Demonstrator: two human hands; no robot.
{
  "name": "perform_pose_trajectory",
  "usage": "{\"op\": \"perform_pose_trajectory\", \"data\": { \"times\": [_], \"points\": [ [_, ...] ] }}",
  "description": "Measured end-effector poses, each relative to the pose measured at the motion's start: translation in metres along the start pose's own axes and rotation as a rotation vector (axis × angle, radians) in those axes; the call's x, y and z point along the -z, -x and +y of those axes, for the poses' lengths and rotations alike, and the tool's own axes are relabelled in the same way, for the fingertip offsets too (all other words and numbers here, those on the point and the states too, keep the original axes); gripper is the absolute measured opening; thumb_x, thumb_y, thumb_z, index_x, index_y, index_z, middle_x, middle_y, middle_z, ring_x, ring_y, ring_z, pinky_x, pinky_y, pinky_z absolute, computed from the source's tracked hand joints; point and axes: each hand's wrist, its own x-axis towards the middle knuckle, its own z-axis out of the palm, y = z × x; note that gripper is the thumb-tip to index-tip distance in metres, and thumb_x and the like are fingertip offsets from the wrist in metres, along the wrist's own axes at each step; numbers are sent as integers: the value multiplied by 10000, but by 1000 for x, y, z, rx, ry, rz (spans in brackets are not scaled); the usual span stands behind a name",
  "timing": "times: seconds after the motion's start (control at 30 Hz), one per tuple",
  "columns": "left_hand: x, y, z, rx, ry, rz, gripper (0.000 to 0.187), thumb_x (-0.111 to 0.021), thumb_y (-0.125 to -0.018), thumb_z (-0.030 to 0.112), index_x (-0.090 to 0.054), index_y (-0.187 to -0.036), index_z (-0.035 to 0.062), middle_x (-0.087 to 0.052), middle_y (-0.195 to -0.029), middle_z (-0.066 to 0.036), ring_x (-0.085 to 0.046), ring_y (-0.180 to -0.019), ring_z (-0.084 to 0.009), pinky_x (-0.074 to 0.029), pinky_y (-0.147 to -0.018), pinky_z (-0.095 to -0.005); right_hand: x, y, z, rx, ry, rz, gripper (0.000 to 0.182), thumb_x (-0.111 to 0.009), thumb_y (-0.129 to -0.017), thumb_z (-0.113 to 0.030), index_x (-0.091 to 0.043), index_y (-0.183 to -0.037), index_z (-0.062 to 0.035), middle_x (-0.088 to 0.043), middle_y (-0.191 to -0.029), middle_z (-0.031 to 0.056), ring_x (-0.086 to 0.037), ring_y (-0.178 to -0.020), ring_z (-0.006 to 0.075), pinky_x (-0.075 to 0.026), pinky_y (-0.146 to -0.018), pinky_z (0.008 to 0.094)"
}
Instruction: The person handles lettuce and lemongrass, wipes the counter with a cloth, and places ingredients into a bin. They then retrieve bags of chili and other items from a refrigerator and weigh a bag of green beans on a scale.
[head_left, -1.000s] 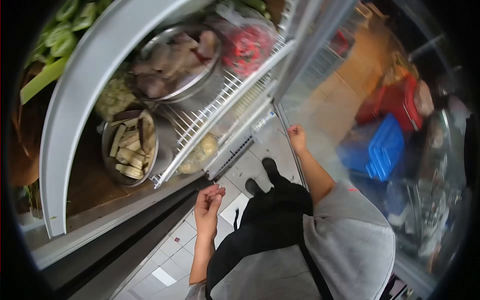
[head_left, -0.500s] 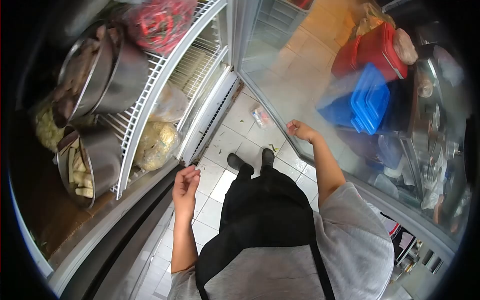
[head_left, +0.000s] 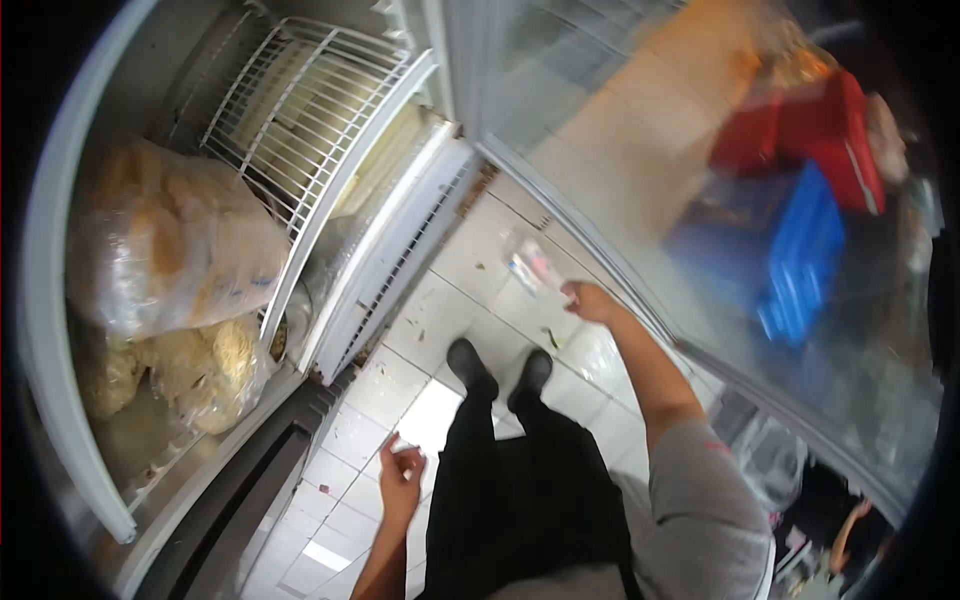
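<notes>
My left hand point(head_left: 402, 480) hangs low over the tiled floor, its fingers loosely bent with a gap between thumb and forefinger, nothing in it. My right hand point(head_left: 592, 302) is beside the bottom frame of the glass door point(head_left: 600, 245), fingers loosely curled and slightly apart; no held thing shows. To the left stands the open fridge. Inside it are a large clear plastic bag point(head_left: 190, 240) of pale and orange-brown contents, and smaller bags point(head_left: 225, 375) of yellowish food below. A white wire shelf point(head_left: 310, 110) lies further back.
A small crumpled packet point(head_left: 530, 262) and scraps lie on the white tiles point(head_left: 375, 385) ahead of my dark shoes point(head_left: 470, 365). Through the door glass show a red container point(head_left: 795, 135) and a blue plastic one point(head_left: 800, 250). Part of another person's arm point(head_left: 850, 535) shows at lower right.
The view has shifted, so the metal pots and the bag of red chillies have left it and the lower bags show more. My left hand has dropped away from the fridge; my right hand appears lower.
</notes>
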Motion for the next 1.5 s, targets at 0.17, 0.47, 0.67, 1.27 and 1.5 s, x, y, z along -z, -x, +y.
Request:
{"op": "perform_pose_trajectory", "data": {
  "times": [0.17, 0.47, 0.67, 1.27, 1.5],
  "points": [
    [-44, -27, -79, -148, -622, -102, 804, -729, -728, 331, -309, -1332, 6, -444, -1270, -190, -443, -1151, -334, -362, -975, -423, -104, -123, 97, -191, 155, 157, 944, -776, -639, -203, -215, -1375, -17, -294, -1395, 231, -400, -1222, 364, -391, -991, 384],
    [-58, -89, -105, -183, -892, -56, 762, -740, -656, 372, -409, -1273, 74, -395, -1311, -151, -342, -1245, -349, -296, -1032, -455, -156, -231, 125, -567, 202, 111, 1317, -858, -520, -378, 39, -1430, -60, -78, -1494, 173, -145, -1373, 332, -256, -1011, 624],
    [-66, -110, -104, -289, -905, 37, 711, -774, -570, 227, -474, -1200, 92, -422, -1282, -163, -404, -1182, -377, -353, -975, -468, -201, -254, 131, -658, 233, 279, 1295, -846, -519, -379, 18, -1427, -53, -231, -1425, 194, -266, -1315, 345, -310, -955, 616],
    [-64, -68, -87, -230, -841, -40, 714, -615, -778, 436, -341, -1347, 102, -407, -1319, -161, -350, -1252, -339, -235, -1038, -534, 27, 9, -222, 598, -590, 442, 975, -747, -565, -113, -224, -1380, 2, -503, -1169, 143, -482, -1124, 283, -375, -961, 382],
    [-16, 22, -6, -468, -741, 231, 720, -640, -772, 368, -308, -1372, 146, -422, -1303, -152, -396, -1224, -310, -276, -1000, -569, 132, 21, -464, 483, 279, 811, 947, -740, -571, -342, -323, -1346, 8, -524, -1114, 179, -518, -1011, 343, -412, -849, 465]
  ]
}}
